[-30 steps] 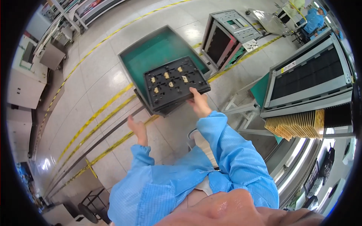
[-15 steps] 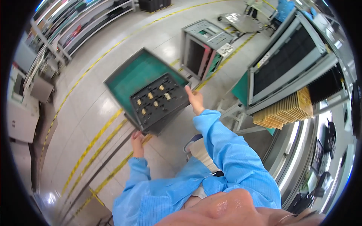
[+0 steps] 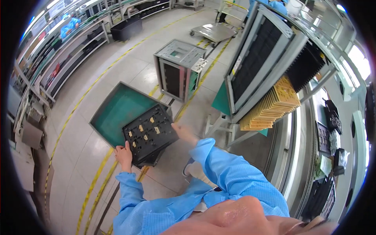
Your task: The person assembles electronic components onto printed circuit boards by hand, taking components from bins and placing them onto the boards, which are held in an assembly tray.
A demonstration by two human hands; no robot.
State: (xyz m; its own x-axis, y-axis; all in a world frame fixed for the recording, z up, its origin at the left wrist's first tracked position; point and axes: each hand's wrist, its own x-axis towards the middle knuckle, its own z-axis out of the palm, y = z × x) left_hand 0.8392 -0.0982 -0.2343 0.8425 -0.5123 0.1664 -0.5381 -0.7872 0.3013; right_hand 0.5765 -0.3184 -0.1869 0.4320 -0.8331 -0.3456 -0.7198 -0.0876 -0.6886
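A black tray [image 3: 156,140] with raised parts and several small beige pieces sits tilted across the near right corner of a green-topped, grey-rimmed cart [image 3: 121,111]. More black trays [image 3: 150,159] seem to lie under it, mostly hidden. My left hand [image 3: 124,157] holds the tray's left edge, its thumb pointing up along the side. At the opposite edge, my right hand [image 3: 185,132] grips the tray's right side; its fingertips are partly hidden there.
Beyond the cart stands a grey metal rack box [image 3: 171,78]. A large framed rack [image 3: 256,58] holds yellow boards [image 3: 270,105] on my right. Farther off are a flat metal trolley [image 3: 211,32], a black bin [image 3: 127,28] and shelving. Yellow lines mark the floor.
My left hand has come up from below the near corner onto the tray's left edge. My right hand remains at the right edge. The view has shifted, so the cart appears lower and farther left.
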